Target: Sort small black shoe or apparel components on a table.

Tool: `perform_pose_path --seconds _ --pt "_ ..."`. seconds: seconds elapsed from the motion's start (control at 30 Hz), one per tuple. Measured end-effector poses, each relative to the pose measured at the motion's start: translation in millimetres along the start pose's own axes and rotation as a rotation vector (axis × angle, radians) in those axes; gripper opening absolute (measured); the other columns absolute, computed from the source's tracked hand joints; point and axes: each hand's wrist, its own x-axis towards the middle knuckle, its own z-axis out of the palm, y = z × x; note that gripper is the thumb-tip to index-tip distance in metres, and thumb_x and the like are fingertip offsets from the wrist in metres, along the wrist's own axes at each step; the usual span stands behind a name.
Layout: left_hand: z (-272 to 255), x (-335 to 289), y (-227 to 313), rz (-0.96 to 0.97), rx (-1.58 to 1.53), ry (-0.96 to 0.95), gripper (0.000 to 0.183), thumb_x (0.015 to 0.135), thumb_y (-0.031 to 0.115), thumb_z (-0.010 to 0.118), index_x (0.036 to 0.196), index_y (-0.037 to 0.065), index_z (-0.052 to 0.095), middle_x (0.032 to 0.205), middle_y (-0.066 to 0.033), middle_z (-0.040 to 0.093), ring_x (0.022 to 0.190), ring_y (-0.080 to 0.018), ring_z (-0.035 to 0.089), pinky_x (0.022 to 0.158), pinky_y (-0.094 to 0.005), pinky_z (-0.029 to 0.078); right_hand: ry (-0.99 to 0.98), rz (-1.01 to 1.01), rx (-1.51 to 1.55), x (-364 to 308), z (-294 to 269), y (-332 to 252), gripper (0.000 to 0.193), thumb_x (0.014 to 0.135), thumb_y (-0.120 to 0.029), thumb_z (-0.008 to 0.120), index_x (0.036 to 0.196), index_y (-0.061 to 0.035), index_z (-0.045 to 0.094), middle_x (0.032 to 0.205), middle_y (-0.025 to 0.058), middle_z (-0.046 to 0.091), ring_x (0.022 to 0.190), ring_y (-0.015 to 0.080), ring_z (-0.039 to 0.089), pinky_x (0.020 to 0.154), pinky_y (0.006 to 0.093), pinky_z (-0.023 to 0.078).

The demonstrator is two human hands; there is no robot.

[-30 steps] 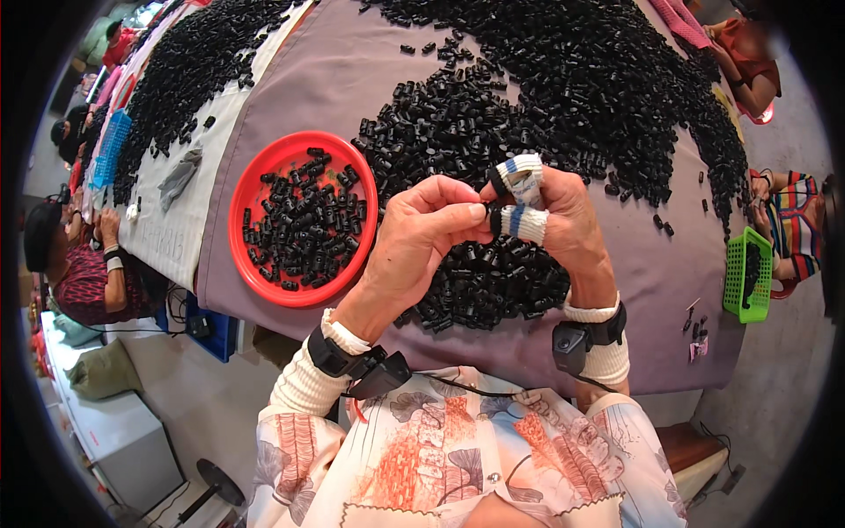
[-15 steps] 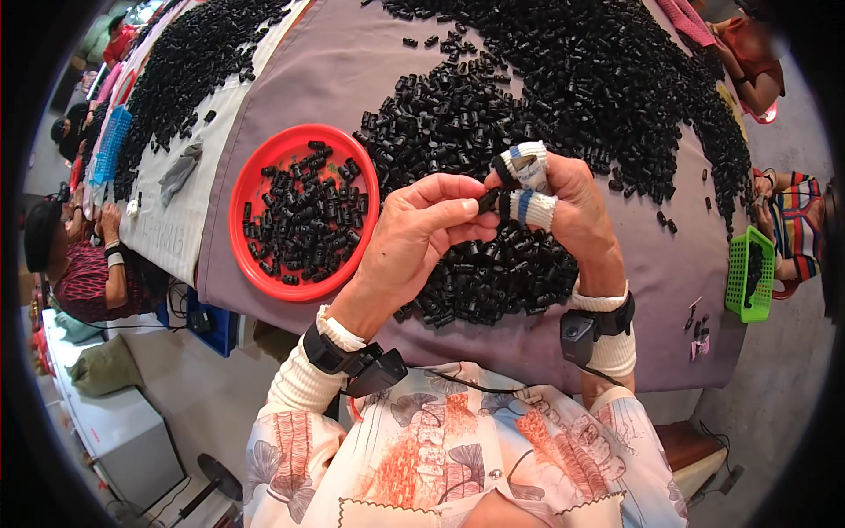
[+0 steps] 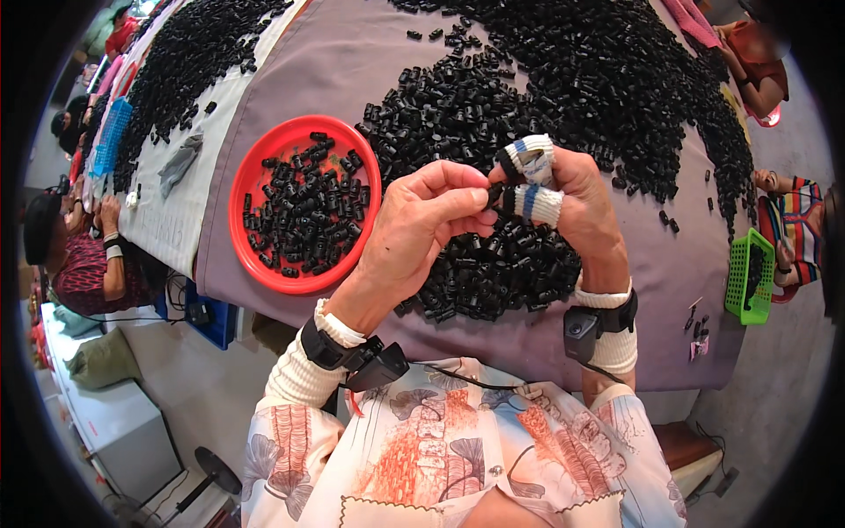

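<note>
My left hand [image 3: 414, 220] and my right hand [image 3: 585, 207] meet over a heap of small black barrel-shaped plastic parts [image 3: 502, 273]. Between their fingertips is one such black part [image 3: 495, 195], mostly covered by the fingers. My left thumb and forefinger pinch it from the left. On my right thumb and forefinger are white knitted finger sleeves [image 3: 539, 204] with blue stripes and black ends, closed on the part from the right. To the left of my left hand lies a round red tray [image 3: 295, 283] holding many loose black parts.
A larger spread of black parts [image 3: 598, 106] covers the far side of the mauve cloth [image 3: 282, 97]. At right stands a green basket [image 3: 744, 299]; a blue basket [image 3: 112, 136] is at far left. Other people [image 3: 84, 273] sit along both sides of the tables.
Both hands have shifted very slightly, and the fingertips have drawn closer around the black part, which now shows less. The tray and heaps look the same.
</note>
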Motion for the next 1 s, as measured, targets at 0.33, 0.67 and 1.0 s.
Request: perform_pose_path --seconds 0.33,0.67,1.0 --pt "-5 3 -2 -0.016 -0.231 -0.123 0.022 0.089 0.011 0.052 0.105 -0.003 0.055 0.09 -0.01 0.061 0.076 -0.0157 0.06 0.071 -0.0304 0.052 0.072 0.042 0.087 8 4 -9 0.02 0.074 -0.003 0.064 0.094 -0.0018 0.061 0.079 -0.0002 0.062 0.065 0.0043 0.053 0.059 0.0196 0.045" --pt "-11 3 -4 0.033 -0.365 -0.076 0.022 0.091 0.013 0.049 0.107 -0.001 0.055 0.092 -0.0118 0.062 0.081 -0.0182 0.061 0.077 -0.0346 0.051 0.12 -0.011 0.033 3 13 -13 0.034 0.072 -0.001 0.067 0.104 -0.0015 0.055 0.096 0.0034 0.063 0.07 0.0037 0.053 0.059 0.0176 0.046" --pt "-4 6 -8 0.046 -0.262 -0.072 0.026 0.092 0.015 0.045 0.114 0.002 0.05 0.098 -0.0072 0.061 0.091 -0.0144 0.057 0.083 -0.0347 0.046 0.107 -0.068 -0.069 5 22 -7 0.039 0.071 0.0 0.066 0.107 0.0014 0.052 0.095 0.0059 0.062 0.081 0.0099 0.06 0.071 0.0243 0.051"
